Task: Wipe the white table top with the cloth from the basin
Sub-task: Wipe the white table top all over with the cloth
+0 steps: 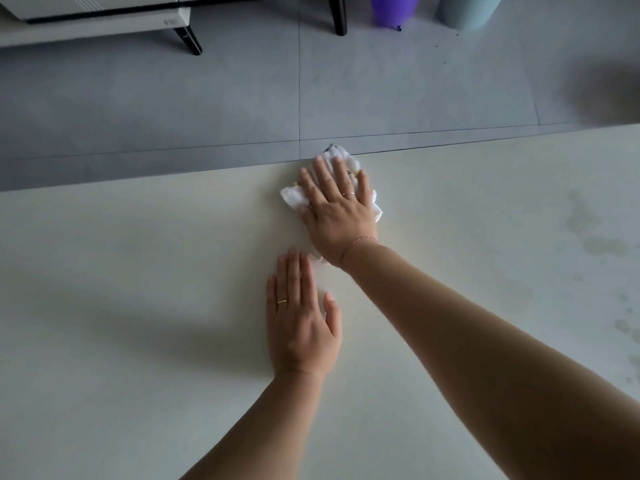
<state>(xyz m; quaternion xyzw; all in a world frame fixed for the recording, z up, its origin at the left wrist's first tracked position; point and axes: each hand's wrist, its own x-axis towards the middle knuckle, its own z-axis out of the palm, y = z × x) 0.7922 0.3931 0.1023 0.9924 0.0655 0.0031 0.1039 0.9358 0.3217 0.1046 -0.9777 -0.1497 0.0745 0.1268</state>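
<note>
Since I'm scrubbing near the tabletop's point(138, 306) far edge, right hand point(337, 209) presses flat, fingers spread, on the cloth point(294, 197); left hand point(301, 320) lies open for support.

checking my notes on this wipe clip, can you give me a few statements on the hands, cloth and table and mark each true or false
1. The right hand lies flat on the white cloth. True.
2. The cloth sits near the table's far edge. True.
3. The left hand grips a corner of the cloth. False: it lies open and flat on the bare table top, nearer the person than the cloth.
4. The basin stands on the table beside the cloth. False: no basin is in view.
5. Faint damp patches show on the table's right side. True.
</note>
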